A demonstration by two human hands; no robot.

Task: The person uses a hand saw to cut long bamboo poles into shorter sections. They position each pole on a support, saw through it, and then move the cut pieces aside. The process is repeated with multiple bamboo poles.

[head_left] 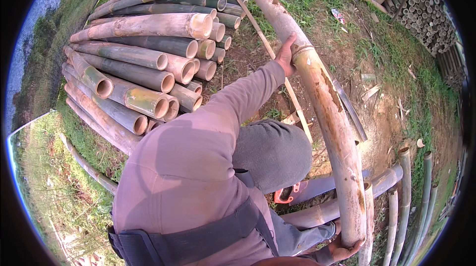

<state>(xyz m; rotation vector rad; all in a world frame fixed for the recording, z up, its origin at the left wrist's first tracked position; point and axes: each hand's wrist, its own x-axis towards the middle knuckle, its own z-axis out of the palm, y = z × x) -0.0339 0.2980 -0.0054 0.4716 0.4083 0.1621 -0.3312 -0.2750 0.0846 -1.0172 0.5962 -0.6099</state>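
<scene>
A thick, weathered bamboo pole [325, 102] runs from the top of the view to the lower right, with brown peeling patches along it. My left hand [286, 55] grips its side near a node, thumb on top and the other fingers partly hidden. At the near end, my right hand [343, 250] cups the pole from below. A handsaw [312, 189] with an orange handle lies by my knee, its blade partly under the pole. Another bamboo pole [317, 214] lies crosswise beneath the held one.
A large stack of cut bamboo [148, 55] fills the left, open ends toward me. A thin bamboo strip [277, 60] crosses beside my left hand. Several slim poles [404, 186] lie at the right. More bundled bamboo [426, 13] stands at the far right. A crumpled wrapper [338, 16] lies on the ground.
</scene>
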